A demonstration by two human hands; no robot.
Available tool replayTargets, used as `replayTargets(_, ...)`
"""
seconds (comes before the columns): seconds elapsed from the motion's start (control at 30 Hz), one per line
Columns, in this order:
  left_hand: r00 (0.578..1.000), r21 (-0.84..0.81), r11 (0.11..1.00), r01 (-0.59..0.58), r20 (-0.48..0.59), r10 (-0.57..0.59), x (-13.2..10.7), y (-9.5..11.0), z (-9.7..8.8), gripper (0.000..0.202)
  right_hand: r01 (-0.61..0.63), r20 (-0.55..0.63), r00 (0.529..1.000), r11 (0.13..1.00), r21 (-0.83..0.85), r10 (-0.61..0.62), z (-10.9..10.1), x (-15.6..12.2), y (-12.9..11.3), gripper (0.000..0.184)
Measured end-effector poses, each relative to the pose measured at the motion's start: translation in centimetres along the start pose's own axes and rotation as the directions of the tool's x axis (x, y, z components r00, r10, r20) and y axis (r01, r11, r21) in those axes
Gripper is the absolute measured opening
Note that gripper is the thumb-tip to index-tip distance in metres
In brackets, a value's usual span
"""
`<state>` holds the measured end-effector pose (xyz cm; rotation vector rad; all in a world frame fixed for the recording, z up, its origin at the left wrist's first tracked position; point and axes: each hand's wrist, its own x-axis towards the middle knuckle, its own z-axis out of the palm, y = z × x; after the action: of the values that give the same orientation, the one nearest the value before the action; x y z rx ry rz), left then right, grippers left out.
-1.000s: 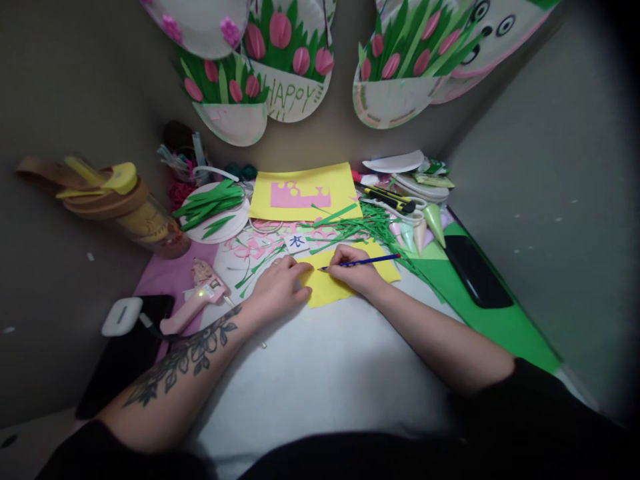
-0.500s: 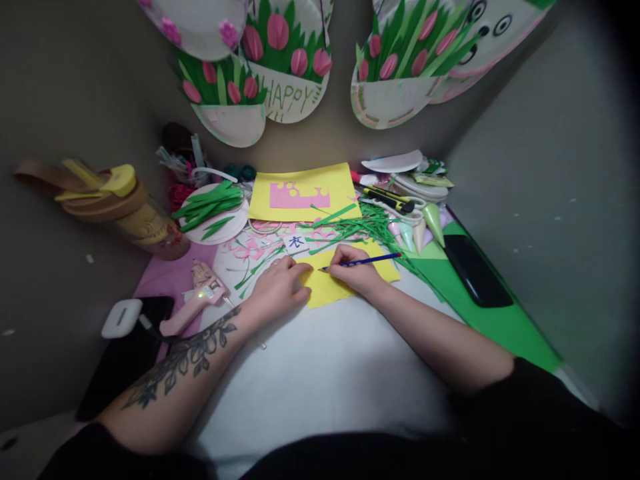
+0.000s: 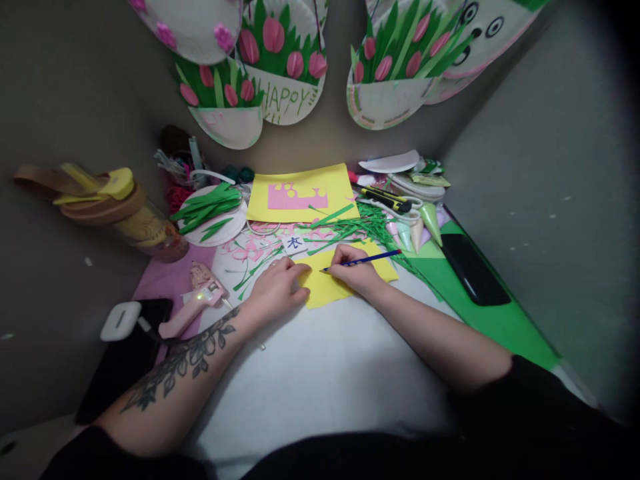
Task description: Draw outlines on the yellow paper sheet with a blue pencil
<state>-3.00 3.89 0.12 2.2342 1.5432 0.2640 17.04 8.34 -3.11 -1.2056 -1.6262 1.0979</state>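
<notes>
Paper [image 3: 323, 292] under the hands [image 3: 281, 288], glue gun [image 3: 204, 299] at left, scraps [image 3: 377, 223] behind, tumbler [image 3: 137, 220] far left, cutter [image 3: 397, 204] behind right

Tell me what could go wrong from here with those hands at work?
The glue gun shows a light and lies beside the left forearm; if it is hot, brushing it might burn. The left hand rests at one side of the yellow paper, so the paper might shift under the pencil in the right hand. Green strips lie near its far edge and could get in the way.
</notes>
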Motion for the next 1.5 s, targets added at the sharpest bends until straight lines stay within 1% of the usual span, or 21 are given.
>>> replayTargets(0.23, 1.000, 0.000, 1.000, 0.002, -0.002, -0.002, -0.03, 0.08, -0.07, 0.044, -0.025, 0.031, 0.999, 0.999, -0.029, 0.026, 0.09, -0.02, -0.03, 0.013)
replayTargets(0.5, 1.000, 0.008, 1.000, -0.012, -0.004, 0.012, -0.03, 0.00, 0.01, 0.045, -0.004, 0.004, 1.000, 1.000, 0.019, 0.004, -0.07, -0.01, 0.01, 0.016)
replayTargets(0.7, 1.000, 0.003, 1.000, -0.004, -0.005, 0.004, -0.04, 0.02, -0.02, 0.045, -0.001, 0.021, 1.000, 0.999, -0.039, 0.002, 0.08, -0.02, 0.05, 0.013)
replayTargets(0.83, 1.000, 0.003, 1.000, -0.002, 0.000, 0.002, -0.06, 0.03, -0.07, 0.045, -0.015, -0.001, 1.000, 1.000, -0.001, 0.015, -0.04, -0.11, -0.01, 0.016)
replayTargets(0.93, 1.000, 0.001, 1.000, 0.005, 0.006, -0.005, -0.06, 0.13, -0.16, 0.045, -0.005, -0.008, 1.000, 1.000, 0.031, 0.006, -0.04, -0.12, -0.12, 0.016)
replayTargets(1.1, 1.000, -0.014, 1.000, 0.012, 0.005, -0.012, -0.04, 0.22, -0.24, 0.044, 0.007, 0.071, 0.997, 0.999, -0.039, -0.004, 0.29, -0.14, -0.03, 0.011)
replayTargets(1.17, 1.000, -0.016, 1.000, 0.009, 0.001, -0.009, -0.03, 0.17, -0.17, 0.044, 0.004, 0.083, 0.997, 0.998, -0.057, 0.001, 0.39, -0.15, 0.05, 0.011)
replayTargets(1.37, 1.000, -0.009, 1.000, 0.004, 0.004, -0.003, -0.03, 0.05, -0.08, 0.044, 0.021, 0.094, 0.995, 0.996, -0.085, -0.013, 0.42, -0.15, -0.02, 0.011)
replayTargets(1.5, 1.000, -0.010, 1.000, 0.010, 0.004, -0.010, -0.06, 0.17, -0.19, 0.044, 0.016, 0.049, 0.999, 0.996, -0.084, -0.012, 0.38, -0.11, -0.07, 0.012)
